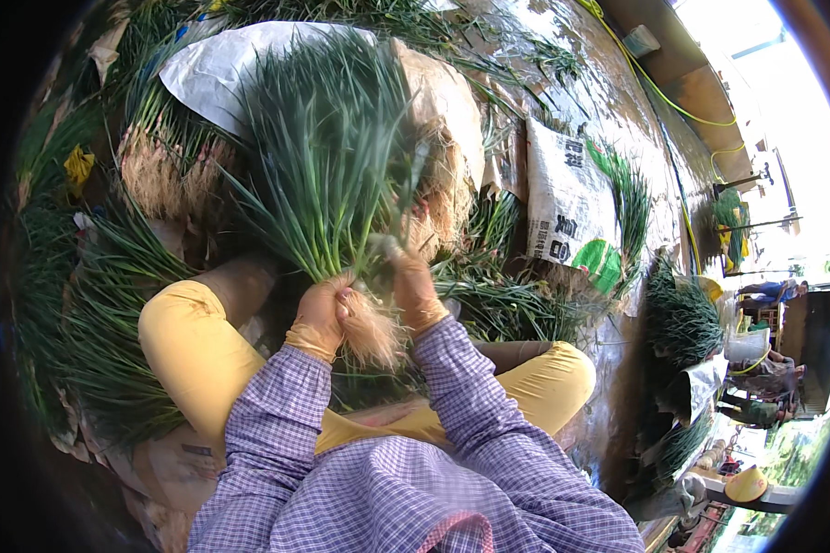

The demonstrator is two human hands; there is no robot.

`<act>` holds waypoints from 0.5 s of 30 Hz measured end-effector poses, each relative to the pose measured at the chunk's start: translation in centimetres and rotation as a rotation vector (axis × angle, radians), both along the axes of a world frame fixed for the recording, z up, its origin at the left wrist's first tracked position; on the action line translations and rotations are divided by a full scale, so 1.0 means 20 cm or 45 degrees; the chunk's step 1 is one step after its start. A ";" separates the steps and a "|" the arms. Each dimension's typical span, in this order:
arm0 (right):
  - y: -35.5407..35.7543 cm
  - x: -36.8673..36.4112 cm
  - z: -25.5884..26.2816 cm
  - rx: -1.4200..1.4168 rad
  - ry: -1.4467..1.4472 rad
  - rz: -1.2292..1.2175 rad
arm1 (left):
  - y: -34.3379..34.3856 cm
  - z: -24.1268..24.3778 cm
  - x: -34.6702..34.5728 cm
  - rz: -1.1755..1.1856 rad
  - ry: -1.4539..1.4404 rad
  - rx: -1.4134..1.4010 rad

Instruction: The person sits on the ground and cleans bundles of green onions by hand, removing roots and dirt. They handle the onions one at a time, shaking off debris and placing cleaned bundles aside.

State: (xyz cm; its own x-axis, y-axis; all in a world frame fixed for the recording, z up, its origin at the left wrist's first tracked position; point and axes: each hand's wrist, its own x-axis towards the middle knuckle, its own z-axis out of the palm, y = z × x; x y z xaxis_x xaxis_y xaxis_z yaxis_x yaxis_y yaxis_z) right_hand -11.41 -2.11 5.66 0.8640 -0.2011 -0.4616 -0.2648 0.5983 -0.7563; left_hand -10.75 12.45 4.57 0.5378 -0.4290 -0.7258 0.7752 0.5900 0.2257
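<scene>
My left hand [320, 312], in a tan glove, grips a bunch of scallions [325, 173] low on the stems. Its long green leaves fan out away from me, and its pale, stringy roots [371, 328] hang out on the near side of the fist. My right hand [415, 285], also gloved, is just right of the stems. Motion blur covers its fingertips and a few green strands above them, so I cannot tell whether it holds any. Behind it, more rooted scallions [425, 231] lie beside a tan sheet [443, 90].
Scallion heaps [111, 332] lie left of my yellow-trousered knee [194, 332]; rooted bundles [173, 173] lie beyond. A white sheet [207, 76] is behind the bunch. Right are a printed woven sack [567, 193], wet floor [609, 90] and a yellow hose [664, 97]. People [761, 387] are farther off.
</scene>
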 end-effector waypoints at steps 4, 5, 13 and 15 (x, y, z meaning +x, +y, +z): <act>-0.02 0.04 -0.12 -0.946 0.067 -0.044 | 0.01 0.12 0.01 -0.090 -0.193 0.370; -0.06 0.04 -0.01 -0.944 0.137 -0.112 | 0.04 0.11 0.01 -0.054 -0.187 0.371; 0.07 0.02 -0.19 0.093 0.319 0.312 | 0.02 0.03 0.04 -0.047 -0.116 -0.296; 0.11 0.03 -0.18 0.551 0.286 0.260 | 0.07 0.07 0.05 -0.073 -0.180 -0.541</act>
